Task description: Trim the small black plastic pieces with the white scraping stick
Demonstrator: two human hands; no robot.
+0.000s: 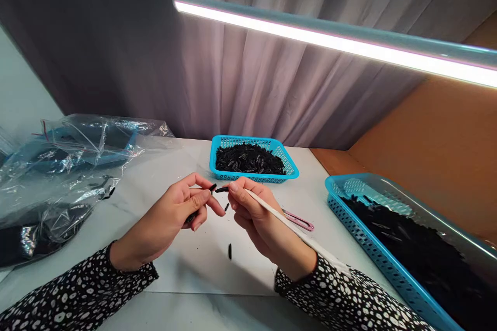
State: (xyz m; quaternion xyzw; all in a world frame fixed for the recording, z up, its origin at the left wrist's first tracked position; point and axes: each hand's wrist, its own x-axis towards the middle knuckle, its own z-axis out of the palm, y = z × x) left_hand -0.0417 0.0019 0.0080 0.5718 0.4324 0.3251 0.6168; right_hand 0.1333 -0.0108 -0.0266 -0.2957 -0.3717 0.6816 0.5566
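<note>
Near the middle of the view, my left hand (178, 214) pinches a small black piece (213, 187) between thumb and fingertips, with more black pieces partly hidden under its curled fingers. Close to its right, my right hand (258, 212) is closed on another thin black piece (222, 190) that points toward the left hand. A white cord-like strip (287, 222) runs from the right fingers back along the wrist to the sleeve. Between and below the hands, one black piece (230, 251) lies on the white table and a smaller one (227, 207) is near the left fingertips.
A blue basket (254, 179) of black pieces stands behind the hands. A larger blue basket (373, 248) with black pieces is at the right. A pink tool (301, 221) lies beside my right hand. Clear plastic bags (97, 150) cover the left side. A lit tube lamp (330, 41) hangs above.
</note>
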